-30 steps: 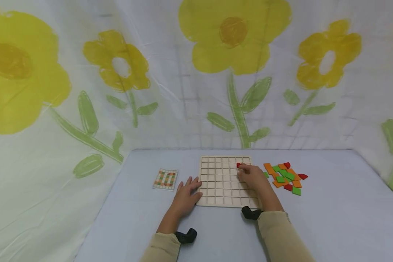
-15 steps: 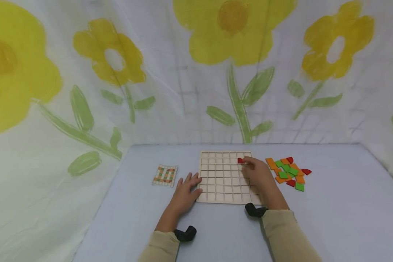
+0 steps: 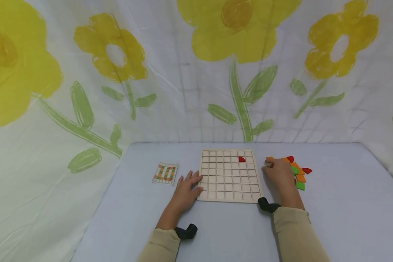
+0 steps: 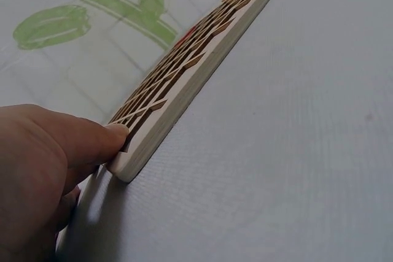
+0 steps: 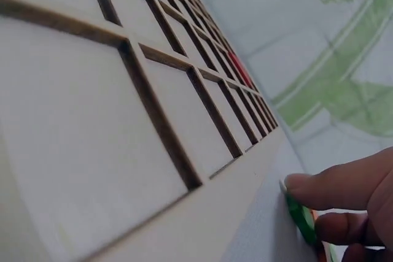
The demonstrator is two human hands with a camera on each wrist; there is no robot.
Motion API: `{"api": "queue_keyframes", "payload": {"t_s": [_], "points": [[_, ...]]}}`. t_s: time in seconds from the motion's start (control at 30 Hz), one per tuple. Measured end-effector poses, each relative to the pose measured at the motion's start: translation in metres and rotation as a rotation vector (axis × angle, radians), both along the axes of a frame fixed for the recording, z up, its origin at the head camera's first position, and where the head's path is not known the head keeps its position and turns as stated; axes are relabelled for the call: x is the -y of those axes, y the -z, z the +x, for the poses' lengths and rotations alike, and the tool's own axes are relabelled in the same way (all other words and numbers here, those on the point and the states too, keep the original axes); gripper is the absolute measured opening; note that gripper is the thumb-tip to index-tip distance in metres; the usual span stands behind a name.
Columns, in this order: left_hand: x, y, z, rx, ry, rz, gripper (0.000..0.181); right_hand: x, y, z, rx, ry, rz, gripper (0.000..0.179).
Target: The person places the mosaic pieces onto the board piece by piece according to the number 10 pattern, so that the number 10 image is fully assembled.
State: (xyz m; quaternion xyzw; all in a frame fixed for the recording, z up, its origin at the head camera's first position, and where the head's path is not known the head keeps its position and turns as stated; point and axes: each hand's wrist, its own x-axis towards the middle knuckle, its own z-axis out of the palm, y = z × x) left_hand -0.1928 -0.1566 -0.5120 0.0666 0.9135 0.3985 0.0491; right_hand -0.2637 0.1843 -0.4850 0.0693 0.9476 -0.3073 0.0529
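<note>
A pale wooden grid board (image 3: 229, 178) lies flat on the table. One red quarter-round tile (image 3: 242, 159) sits in a cell near its upper right corner. My left hand (image 3: 185, 192) rests at the board's left edge with the fingers spread; in the left wrist view the thumb (image 4: 101, 139) lies over the board's corner. Beyond the board's right side, my right hand (image 3: 279, 177) is at the pile of coloured tiles (image 3: 300, 171). In the right wrist view its fingertips pinch a green tile (image 5: 301, 218) by the edges. The hand hides part of the pile.
To the left of the board lies a small pattern card (image 3: 165, 173) printed with a coloured grid. A white cloth (image 3: 170, 91) with yellow flowers hangs behind the table (image 3: 222, 233). Each wrist wears a black camera mount.
My right hand has left the red tile in its cell and moved right to the pile, where it takes a green tile. The left hand stays at the board's edge.
</note>
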Motion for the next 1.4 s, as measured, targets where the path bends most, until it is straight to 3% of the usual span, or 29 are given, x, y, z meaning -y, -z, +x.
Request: {"api": "queue_keyframes", "payload": {"t_s": [0.37,0.5,0.73,1.03,1.4], "points": [[0.000,0.000,-0.001,-0.015,0.005,-0.001,0.045,-0.011,-0.003,0.001,0.078,-0.016,0.048,0.051],[0.001,0.000,0.000,-0.005,-0.007,-0.002,0.045,-0.009,0.000,0.000,0.035,-0.031,0.036,0.043],[0.001,0.002,0.001,0.001,-0.010,-0.002,0.044,0.002,0.001,0.000,-0.127,-0.069,-0.050,0.027],[-0.002,0.002,0.002,0.004,-0.004,0.007,0.045,0.021,-0.003,-0.005,-0.073,-0.122,-0.172,0.033],[-0.001,0.001,0.000,0.001,-0.009,0.018,0.044,0.038,0.003,-0.007,-0.140,-0.199,-0.108,0.025]]}}
